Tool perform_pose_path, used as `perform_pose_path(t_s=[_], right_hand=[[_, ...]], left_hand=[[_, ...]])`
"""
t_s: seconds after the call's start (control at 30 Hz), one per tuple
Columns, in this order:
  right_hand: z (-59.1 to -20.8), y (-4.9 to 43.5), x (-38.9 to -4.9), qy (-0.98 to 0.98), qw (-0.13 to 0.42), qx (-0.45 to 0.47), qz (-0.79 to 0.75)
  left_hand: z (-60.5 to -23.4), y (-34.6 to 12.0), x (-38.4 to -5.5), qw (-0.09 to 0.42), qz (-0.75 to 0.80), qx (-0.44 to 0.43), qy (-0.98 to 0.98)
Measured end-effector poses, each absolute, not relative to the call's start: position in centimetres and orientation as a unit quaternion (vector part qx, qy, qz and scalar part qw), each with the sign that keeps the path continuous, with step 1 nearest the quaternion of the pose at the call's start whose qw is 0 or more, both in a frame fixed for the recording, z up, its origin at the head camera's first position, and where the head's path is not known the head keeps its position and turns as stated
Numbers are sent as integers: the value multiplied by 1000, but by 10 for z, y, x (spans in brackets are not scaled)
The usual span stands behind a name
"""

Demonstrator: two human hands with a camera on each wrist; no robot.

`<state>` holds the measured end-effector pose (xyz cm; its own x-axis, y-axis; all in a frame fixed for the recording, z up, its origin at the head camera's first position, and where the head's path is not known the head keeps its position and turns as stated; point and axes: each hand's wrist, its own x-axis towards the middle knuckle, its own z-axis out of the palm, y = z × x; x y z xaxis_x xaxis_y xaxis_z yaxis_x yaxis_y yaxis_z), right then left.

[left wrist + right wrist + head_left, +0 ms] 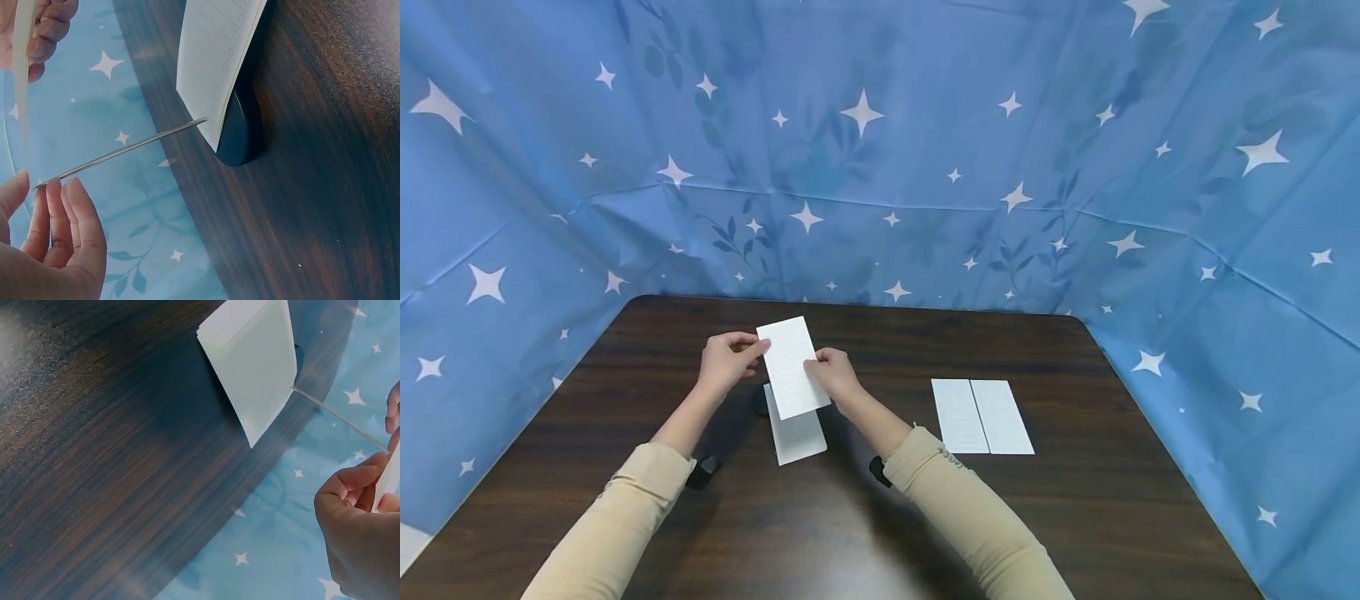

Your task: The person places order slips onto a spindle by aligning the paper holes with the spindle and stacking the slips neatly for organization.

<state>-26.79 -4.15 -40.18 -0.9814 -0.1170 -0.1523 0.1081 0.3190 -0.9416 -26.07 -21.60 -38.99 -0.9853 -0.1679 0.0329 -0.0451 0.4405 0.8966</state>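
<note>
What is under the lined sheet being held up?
Lower lined slips on a metal spike, over a black base. In the head view, the held sheet covers the spike and part of the slips; the slips hide much of the base.

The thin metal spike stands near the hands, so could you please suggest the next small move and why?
Perhaps ease the left hand clear of the thin metal spike before the white rectangular paper sheet moves: in the left wrist view, its fingertips appear beside the tip.
</note>
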Motion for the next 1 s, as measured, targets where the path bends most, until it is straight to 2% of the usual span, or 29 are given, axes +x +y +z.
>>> perform_pose_path(t_s=[0.8,1.0], right_hand=[[-400,-47,-269,805,103,-23,-584],[-399,-46,-270,804,107,-16,-585]], left_hand=[[-393,-214,-263,86,-544,96,-829],[-393,-209,-264,111,-510,82,-849]])
